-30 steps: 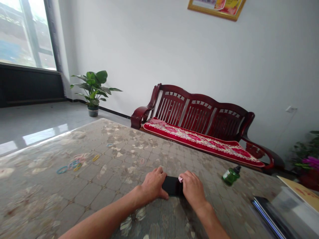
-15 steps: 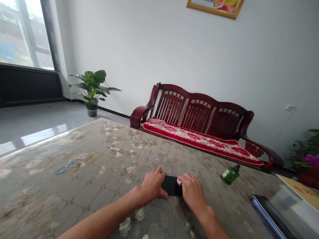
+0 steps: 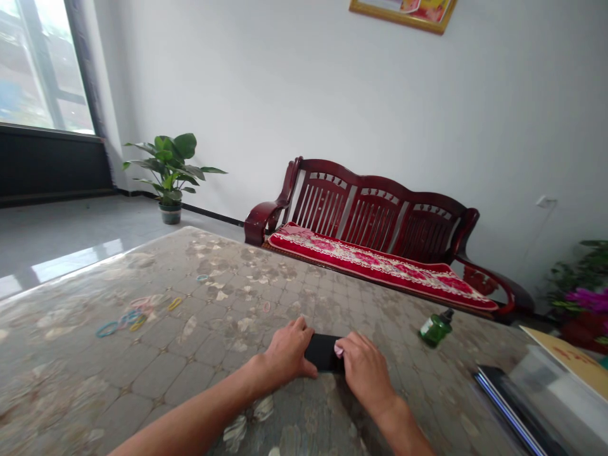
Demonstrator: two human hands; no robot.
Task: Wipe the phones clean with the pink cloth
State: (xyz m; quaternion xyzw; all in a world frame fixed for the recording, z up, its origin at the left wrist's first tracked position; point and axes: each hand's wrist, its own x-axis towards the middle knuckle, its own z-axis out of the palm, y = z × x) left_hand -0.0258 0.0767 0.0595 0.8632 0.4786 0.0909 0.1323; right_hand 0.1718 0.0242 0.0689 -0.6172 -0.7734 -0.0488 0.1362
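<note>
A black smartphone (image 3: pixel 323 353) lies flat on the patterned tablecloth (image 3: pixel 223 354). My left hand (image 3: pixel 287 351) grips its left end, with the thumb at the near edge and the fingers at the far edge. Over the right end, my right hand (image 3: pixel 368 364) is closed on a small crumpled pale pink cloth (image 3: pixel 338 349), pressing it to the dark screen. Most of that cloth is hidden by the fingers.
Several coloured rubber bands (image 3: pixel 137 313) lie on the left of the table. A green spray bottle (image 3: pixel 436 328) stands to the right. Dark folders (image 3: pixel 510 405) and a clear box (image 3: pixel 555 380) sit at the right edge. Behind is a wooden bench (image 3: pixel 370 209).
Both hands keep nearly the same hold on the phone. The pink cloth shows slightly more beyond the right fingers. The whole view has shifted a little.
</note>
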